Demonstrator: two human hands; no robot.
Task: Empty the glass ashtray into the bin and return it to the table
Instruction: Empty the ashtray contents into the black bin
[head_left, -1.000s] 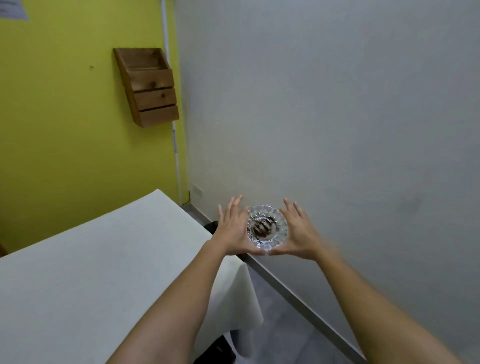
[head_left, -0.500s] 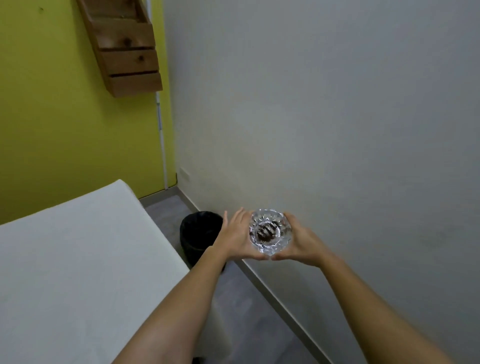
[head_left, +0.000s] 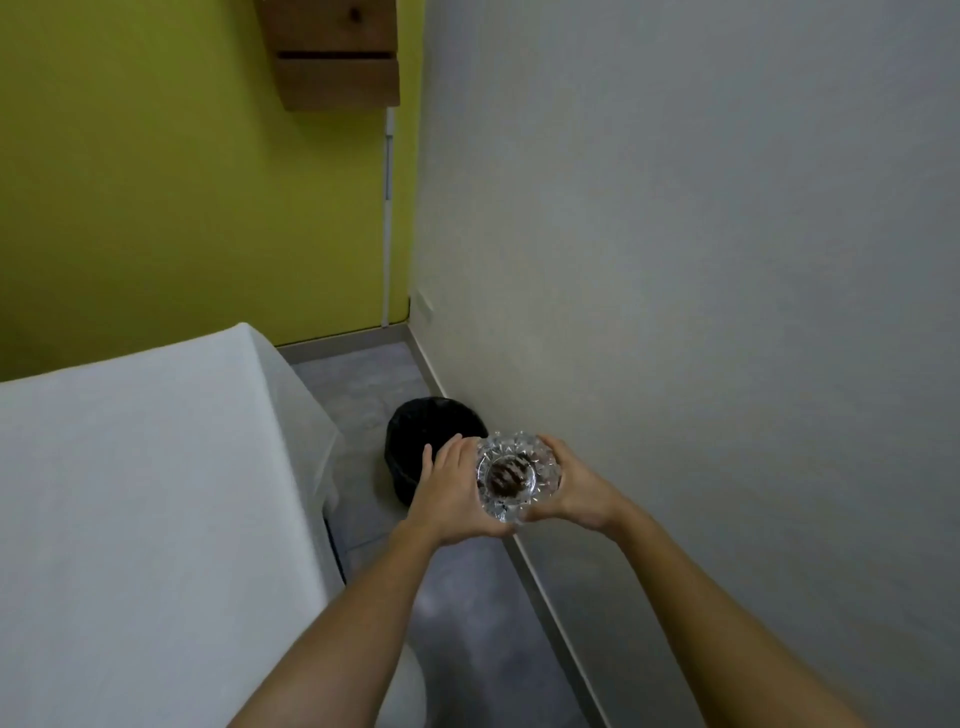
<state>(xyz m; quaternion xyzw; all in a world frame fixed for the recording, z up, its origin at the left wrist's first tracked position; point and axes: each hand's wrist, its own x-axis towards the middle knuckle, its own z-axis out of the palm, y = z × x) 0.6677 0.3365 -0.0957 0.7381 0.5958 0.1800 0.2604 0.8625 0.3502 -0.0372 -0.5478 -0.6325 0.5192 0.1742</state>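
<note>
A cut-glass ashtray (head_left: 517, 478) with dark brown ash and butts in its bowl is held upright in the air between both hands. My left hand (head_left: 451, 493) cups its left side and my right hand (head_left: 574, 486) cups its right side. The black bin (head_left: 421, 436) stands on the grey floor by the wall, just behind and left of the ashtray, partly hidden by my left hand. The table (head_left: 130, 493) with a white cloth fills the lower left.
A grey wall (head_left: 701, 260) runs close along the right, with a skirting strip at the floor. A yellow wall (head_left: 182, 182) lies ahead, carrying a wooden wall rack (head_left: 335, 57). A narrow strip of grey floor (head_left: 457, 597) runs between table and wall.
The view has tilted down and moved forward. The ashtray, carried in both hands, has left the table corner and now hangs next to the bin, which has come fully into sight.
</note>
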